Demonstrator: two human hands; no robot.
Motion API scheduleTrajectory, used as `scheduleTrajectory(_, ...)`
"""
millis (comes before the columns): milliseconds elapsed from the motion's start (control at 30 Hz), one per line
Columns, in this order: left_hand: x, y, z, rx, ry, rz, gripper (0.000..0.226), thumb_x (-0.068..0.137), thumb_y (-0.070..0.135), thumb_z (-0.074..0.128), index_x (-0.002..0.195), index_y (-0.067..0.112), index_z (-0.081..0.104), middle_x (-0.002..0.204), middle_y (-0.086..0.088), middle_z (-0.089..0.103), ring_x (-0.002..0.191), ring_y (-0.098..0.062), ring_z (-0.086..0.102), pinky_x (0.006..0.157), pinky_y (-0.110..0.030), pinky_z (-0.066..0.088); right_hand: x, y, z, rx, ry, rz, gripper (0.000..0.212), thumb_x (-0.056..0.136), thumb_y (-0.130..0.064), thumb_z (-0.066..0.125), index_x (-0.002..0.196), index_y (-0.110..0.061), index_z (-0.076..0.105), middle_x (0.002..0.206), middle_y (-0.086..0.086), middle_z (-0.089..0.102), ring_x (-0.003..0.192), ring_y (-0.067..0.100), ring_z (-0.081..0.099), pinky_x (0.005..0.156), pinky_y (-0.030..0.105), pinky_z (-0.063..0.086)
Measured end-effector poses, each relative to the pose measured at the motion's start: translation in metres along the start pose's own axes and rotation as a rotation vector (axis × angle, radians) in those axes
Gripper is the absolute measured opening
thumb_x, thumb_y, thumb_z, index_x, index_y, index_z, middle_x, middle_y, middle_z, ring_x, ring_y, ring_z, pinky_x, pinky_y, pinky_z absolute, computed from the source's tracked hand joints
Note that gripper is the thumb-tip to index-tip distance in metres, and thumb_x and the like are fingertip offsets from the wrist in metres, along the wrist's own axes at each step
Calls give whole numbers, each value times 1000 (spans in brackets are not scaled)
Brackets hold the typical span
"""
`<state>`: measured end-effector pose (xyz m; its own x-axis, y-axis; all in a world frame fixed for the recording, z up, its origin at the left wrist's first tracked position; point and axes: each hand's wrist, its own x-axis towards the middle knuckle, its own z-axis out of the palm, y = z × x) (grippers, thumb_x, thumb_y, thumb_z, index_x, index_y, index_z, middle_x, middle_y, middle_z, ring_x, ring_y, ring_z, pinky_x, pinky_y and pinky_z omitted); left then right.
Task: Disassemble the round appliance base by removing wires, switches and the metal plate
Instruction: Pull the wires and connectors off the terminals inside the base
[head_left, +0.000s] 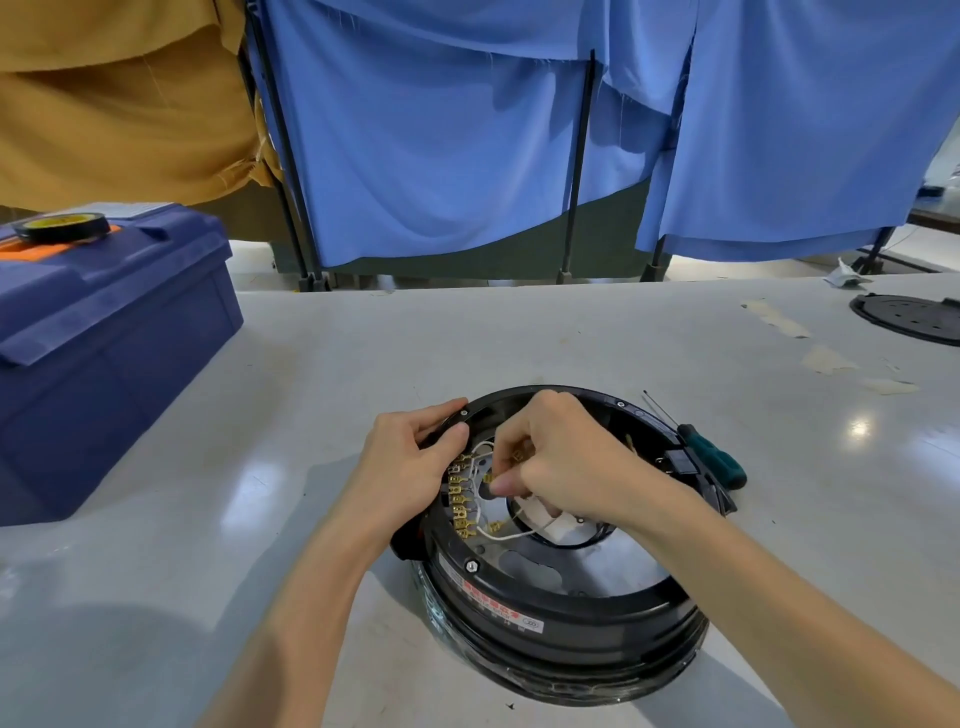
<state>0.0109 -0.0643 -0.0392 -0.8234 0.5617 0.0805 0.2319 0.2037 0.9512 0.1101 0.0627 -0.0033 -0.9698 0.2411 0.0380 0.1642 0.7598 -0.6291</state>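
Note:
The round black appliance base lies upside down on the table in front of me. Inside it a row of brass terminals runs along the left wall, with white wires looping toward the centre. A metal plate shows at the bottom of the base. My left hand grips the base's left rim, thumb on top. My right hand reaches in from above and pinches a white wire near the terminals. The hand hides the middle of the base.
A green-handled screwdriver lies against the base's right side. A blue toolbox with a roll of black tape stands at the left. A black round cover lies far right. Blue curtains hang behind the table's far edge.

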Motion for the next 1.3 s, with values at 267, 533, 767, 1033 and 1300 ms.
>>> scheduleTrajectory(267, 1, -4, -3, -7, -13, 5, 29, 91, 19, 62, 119, 25, 67, 104, 9, 73, 94, -3, 69, 91, -35, 54, -3, 4, -2, 228, 42, -48, 12, 80, -12, 77, 70, -8, 70, 36, -2, 55, 28, 6, 47, 37, 12, 34)
scheduleTrajectory(533, 4, -1, -24, 73, -95, -13, 27, 93, 13, 59, 117, 25, 65, 100, 7, 75, 86, -6, 71, 83, -28, 55, -2, 13, -31, 486, 196, -20, 8, 82, -5, 75, 75, -3, 72, 50, 15, 64, 34, 12, 53, 39, 16, 41)
scheduleTrajectory(767, 6, 1, -25, 98, -29, -9, 24, 89, 6, 62, 97, 27, 68, 81, 11, 76, 73, -7, 71, 68, -18, 55, 10, 69, -77, 804, 602, 271, 10, 83, 16, 62, 90, 12, 67, 87, 22, 67, 61, 29, 73, 61, 25, 60)
scheduleTrajectory(1033, 7, -5, -22, 43, -12, -4, 24, 88, 7, 64, 97, 29, 70, 85, 12, 76, 77, -7, 72, 73, -26, 53, 23, 124, -67, 1005, 544, 554, 23, 91, 20, 45, 111, 16, 54, 113, 33, 59, 81, 39, 68, 77, 33, 58)
scheduleTrajectory(1300, 7, -5, -21, 28, -11, 10, 24, 89, 7, 63, 97, 28, 70, 85, 10, 76, 75, -9, 72, 69, -21, 52, 27, 132, -70, 962, 512, 596, 39, 91, 22, 36, 125, 8, 49, 117, 28, 54, 94, 43, 64, 50, 33, 59)
